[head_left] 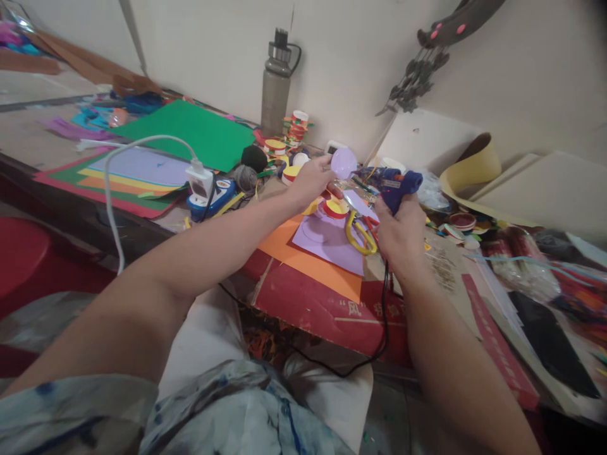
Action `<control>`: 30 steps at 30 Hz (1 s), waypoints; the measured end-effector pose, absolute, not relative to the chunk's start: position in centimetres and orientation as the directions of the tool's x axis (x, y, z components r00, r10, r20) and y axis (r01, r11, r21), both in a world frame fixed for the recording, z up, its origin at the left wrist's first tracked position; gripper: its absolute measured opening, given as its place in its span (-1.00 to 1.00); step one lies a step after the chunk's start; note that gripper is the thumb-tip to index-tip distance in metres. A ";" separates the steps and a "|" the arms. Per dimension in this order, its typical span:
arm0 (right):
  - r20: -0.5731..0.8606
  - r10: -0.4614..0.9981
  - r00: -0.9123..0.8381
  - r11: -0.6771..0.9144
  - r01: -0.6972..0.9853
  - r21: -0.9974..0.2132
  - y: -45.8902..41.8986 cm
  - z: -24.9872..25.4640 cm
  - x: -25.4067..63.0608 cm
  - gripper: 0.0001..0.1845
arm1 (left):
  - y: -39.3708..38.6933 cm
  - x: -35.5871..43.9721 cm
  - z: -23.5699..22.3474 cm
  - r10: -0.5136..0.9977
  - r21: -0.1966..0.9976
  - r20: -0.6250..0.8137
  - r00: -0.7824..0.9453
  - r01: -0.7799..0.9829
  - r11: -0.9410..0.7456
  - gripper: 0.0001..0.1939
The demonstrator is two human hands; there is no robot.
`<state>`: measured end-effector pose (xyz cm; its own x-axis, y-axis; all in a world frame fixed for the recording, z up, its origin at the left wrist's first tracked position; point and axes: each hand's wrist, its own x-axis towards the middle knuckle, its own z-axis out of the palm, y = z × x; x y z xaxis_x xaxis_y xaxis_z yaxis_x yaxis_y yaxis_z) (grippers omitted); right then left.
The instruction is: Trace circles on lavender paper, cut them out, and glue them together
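Note:
Between the fingers of my left hand (313, 182) is a round lilac disc (344, 163), held up above the table. My right hand (403, 230) grips a blue hot glue gun (401, 188) by its handle, and its nozzle points left toward the disc. A black cord (385, 316) hangs from the gun over the table edge. Below the hands lie yellow-handled scissors (360, 235) and a sheet of lilac paper (327, 245) with a circle marked on it. Under that is orange paper (308, 256). A red-and-yellow round piece (334, 208) sits beside the scissors.
A grey water bottle (275, 88) stands against the wall. Left of centre are a blue power socket (218, 197) with a white plug, green sheet (190, 133) and stacked coloured paper (137, 167). A red cardboard box (303, 303) lies in front; plastic-wrapped bundles (526, 259) lie right.

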<state>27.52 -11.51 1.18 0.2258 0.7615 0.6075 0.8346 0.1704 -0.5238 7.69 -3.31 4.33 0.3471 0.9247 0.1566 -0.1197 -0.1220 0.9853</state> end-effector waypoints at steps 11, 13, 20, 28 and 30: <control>0.557 0.760 0.335 0.117 0.773 -0.623 -10.8 1.0 28.1 -0.49 | -4.0 7.8 4.3 0.893 0.993 0.109 0.437 -0.085 -0.079 -0.45; 0.552 0.761 0.342 0.108 0.772 -0.627 -10.8 1.0 28.1 -0.45 | -3.9 7.9 4.1 0.887 0.992 0.123 0.445 -0.075 -0.100 -0.43; 0.586 0.743 0.324 0.122 0.795 -0.594 -11.1 1.1 27.4 -0.47 | -3.1 8.1 2.8 0.852 0.983 0.173 0.495 -0.028 -0.184 -0.31; 0.586 0.762 0.276 0.158 0.799 -0.581 -11.5 0.9 26.9 -0.49 | -3.2 8.4 2.7 0.846 0.979 0.185 0.500 -0.013 -0.206 -0.36; 0.586 0.766 0.264 0.165 0.801 -0.576 -11.4 0.9 26.8 -0.49 | -3.4 8.3 2.8 0.847 0.980 0.171 0.504 0.002 -0.199 -0.33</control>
<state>26.85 -11.40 0.89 0.2637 0.7661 0.5862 0.8007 0.1651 -0.5759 8.35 -3.36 2.82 0.5041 0.8465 0.1712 0.0019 -0.1993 0.9799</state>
